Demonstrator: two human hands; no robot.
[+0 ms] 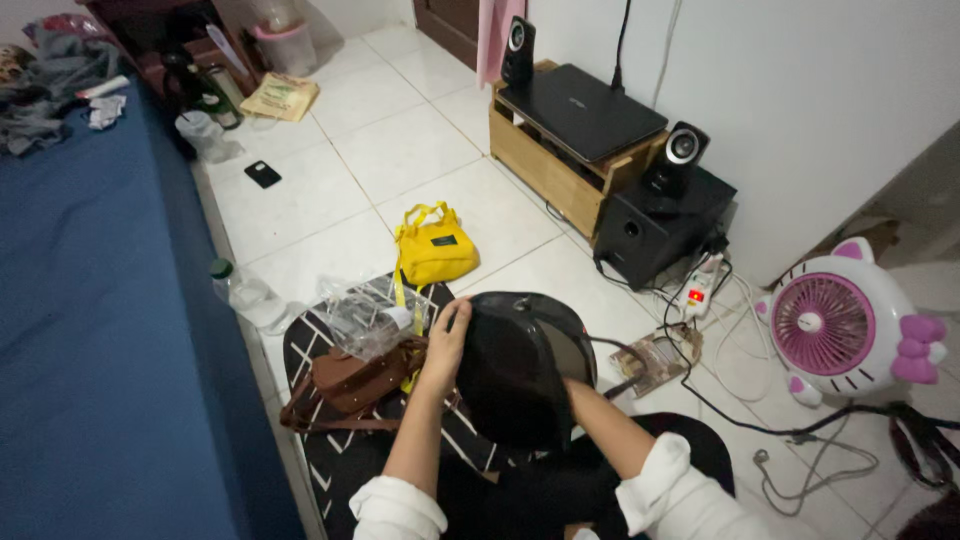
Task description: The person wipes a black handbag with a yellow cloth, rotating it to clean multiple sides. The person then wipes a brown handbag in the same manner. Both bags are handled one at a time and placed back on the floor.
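Observation:
I sit on the floor with a rounded black bag [515, 365] in my lap. My left hand [445, 340] grips its upper left edge. My right forearm [610, 425] runs into the bag's right side, and the hand itself is hidden inside or behind the bag. Just left of my left hand lies a brown leather bag [350, 382] with crumpled clear plastic wrap [372, 318] on top of it. Both rest on a black mat with white lines [315, 345]. A small yellow bag [435, 248] sits on the tiles beyond the mat.
A blue bed [90, 320] fills the left. A plastic bottle [245, 295] lies beside it and a black phone [262, 174] farther off. At right are a pink fan [840, 322], a power strip [698, 288] with tangled cables, a subwoofer [655, 230] and a wooden box holding a laptop [580, 112].

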